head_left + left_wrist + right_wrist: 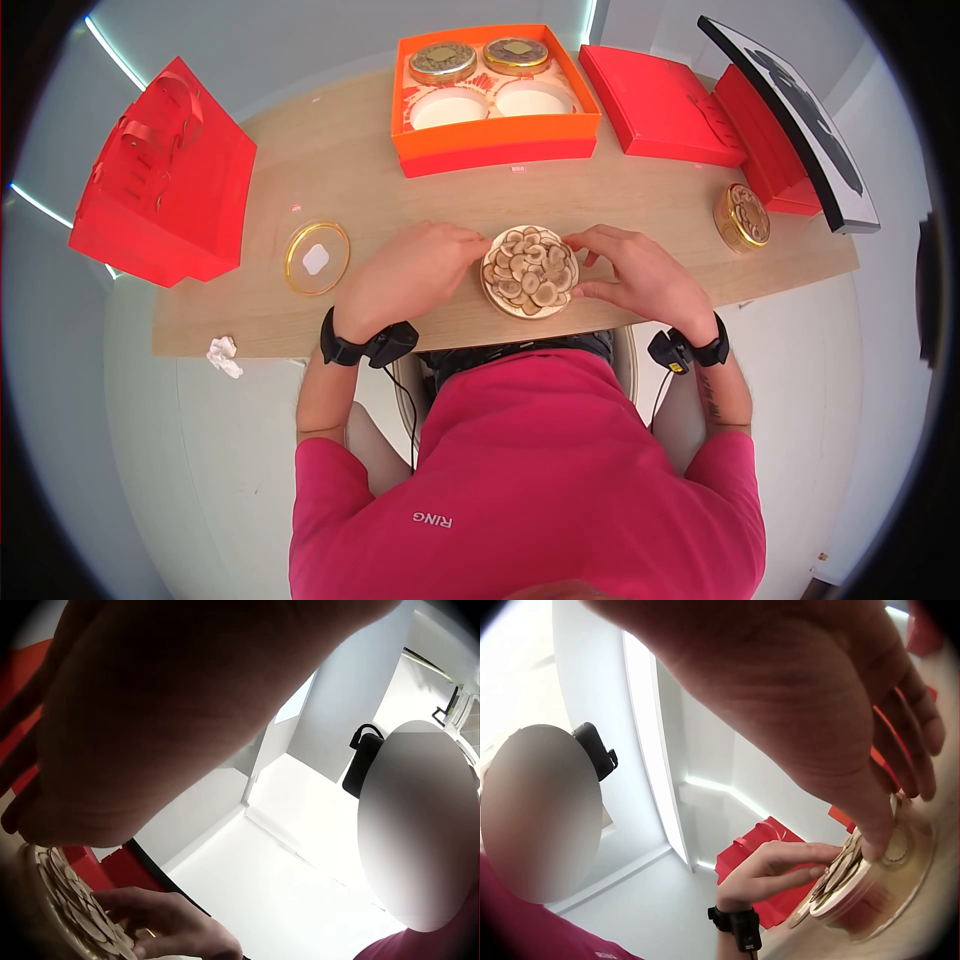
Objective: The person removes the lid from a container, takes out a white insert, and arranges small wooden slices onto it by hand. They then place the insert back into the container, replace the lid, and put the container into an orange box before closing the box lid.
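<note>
A round clear jar with a pale rim stands between my hands, heaped with thin brown-edged dried slices. From the left, my left hand reaches over the table with its fingertips right at the jar's rim; its thumb is hidden in the head view. My right hand is at the opposite side, thumb and fingers spread apart along the rim. In the right wrist view, the right thumb lies against the rim beside the slices. A gold-rimmed clear lid with a white label lies to the left.
An orange-red box at the back holds two filled round jars and two round recesses. A red bag stands left, near crumpled white paper. To the right are a red box lid, another jar and a framed picture.
</note>
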`<state>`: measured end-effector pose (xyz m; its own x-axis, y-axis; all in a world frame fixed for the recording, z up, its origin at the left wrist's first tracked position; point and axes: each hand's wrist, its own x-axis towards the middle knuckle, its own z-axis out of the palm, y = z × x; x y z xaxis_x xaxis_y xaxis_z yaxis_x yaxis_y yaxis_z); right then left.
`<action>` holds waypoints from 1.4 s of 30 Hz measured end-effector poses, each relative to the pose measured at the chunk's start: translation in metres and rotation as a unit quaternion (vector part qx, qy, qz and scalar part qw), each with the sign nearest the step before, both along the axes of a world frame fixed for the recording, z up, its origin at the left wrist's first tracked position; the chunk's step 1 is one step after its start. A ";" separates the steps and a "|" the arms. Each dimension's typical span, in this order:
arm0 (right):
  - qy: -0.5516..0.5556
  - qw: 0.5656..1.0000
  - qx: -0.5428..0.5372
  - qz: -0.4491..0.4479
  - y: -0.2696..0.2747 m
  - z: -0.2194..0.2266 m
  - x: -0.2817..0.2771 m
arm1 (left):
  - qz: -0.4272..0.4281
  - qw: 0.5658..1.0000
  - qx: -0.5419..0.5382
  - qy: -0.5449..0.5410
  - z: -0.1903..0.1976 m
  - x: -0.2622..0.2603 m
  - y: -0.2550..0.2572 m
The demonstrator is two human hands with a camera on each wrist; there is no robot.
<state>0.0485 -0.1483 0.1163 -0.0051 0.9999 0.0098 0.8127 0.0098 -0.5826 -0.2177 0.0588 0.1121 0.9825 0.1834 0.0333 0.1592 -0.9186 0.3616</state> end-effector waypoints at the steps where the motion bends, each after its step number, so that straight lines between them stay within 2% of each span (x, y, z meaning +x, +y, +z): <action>1: 0.000 1.000 0.002 0.000 0.000 -0.001 0.000 | -0.003 1.000 0.010 -0.003 -0.002 0.000 -0.001; 7: 0.009 1.000 0.024 0.001 0.002 -0.004 0.001 | -0.011 0.998 0.047 -0.045 -0.002 -0.002 -0.011; 16: 0.025 0.999 0.015 -0.017 0.001 0.003 -0.003 | 0.009 1.000 0.002 0.019 0.008 -0.005 -0.009; 19: 0.008 0.999 0.035 -0.016 0.002 -0.006 0.001 | 0.008 0.998 0.043 0.046 0.014 -0.010 -0.009; 25: -0.009 0.999 0.034 -0.031 0.003 -0.006 0.000 | 0.016 0.997 0.033 0.069 0.021 -0.011 -0.017; 28: -0.025 0.998 0.049 -0.033 0.001 -0.004 -0.002 | -0.011 0.999 0.048 -0.005 0.010 -0.012 -0.013; 31: -0.037 0.997 0.061 -0.034 -0.001 -0.003 -0.003 | 0.012 0.998 0.023 0.055 0.016 -0.010 -0.015; 37: -0.052 0.996 0.064 -0.034 0.000 -0.006 -0.002 | 0.012 1.000 0.007 0.023 0.012 -0.010 -0.010; 42: -0.050 0.996 0.064 -0.034 -0.001 -0.006 0.000 | 0.056 0.998 0.004 0.004 0.020 -0.004 -0.014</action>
<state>0.0485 -0.1491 0.1105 0.0547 0.9887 0.1398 0.8676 0.0223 -0.4967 -0.2214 0.0449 0.1326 0.9562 0.2914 0.0272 0.2635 -0.8978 0.3528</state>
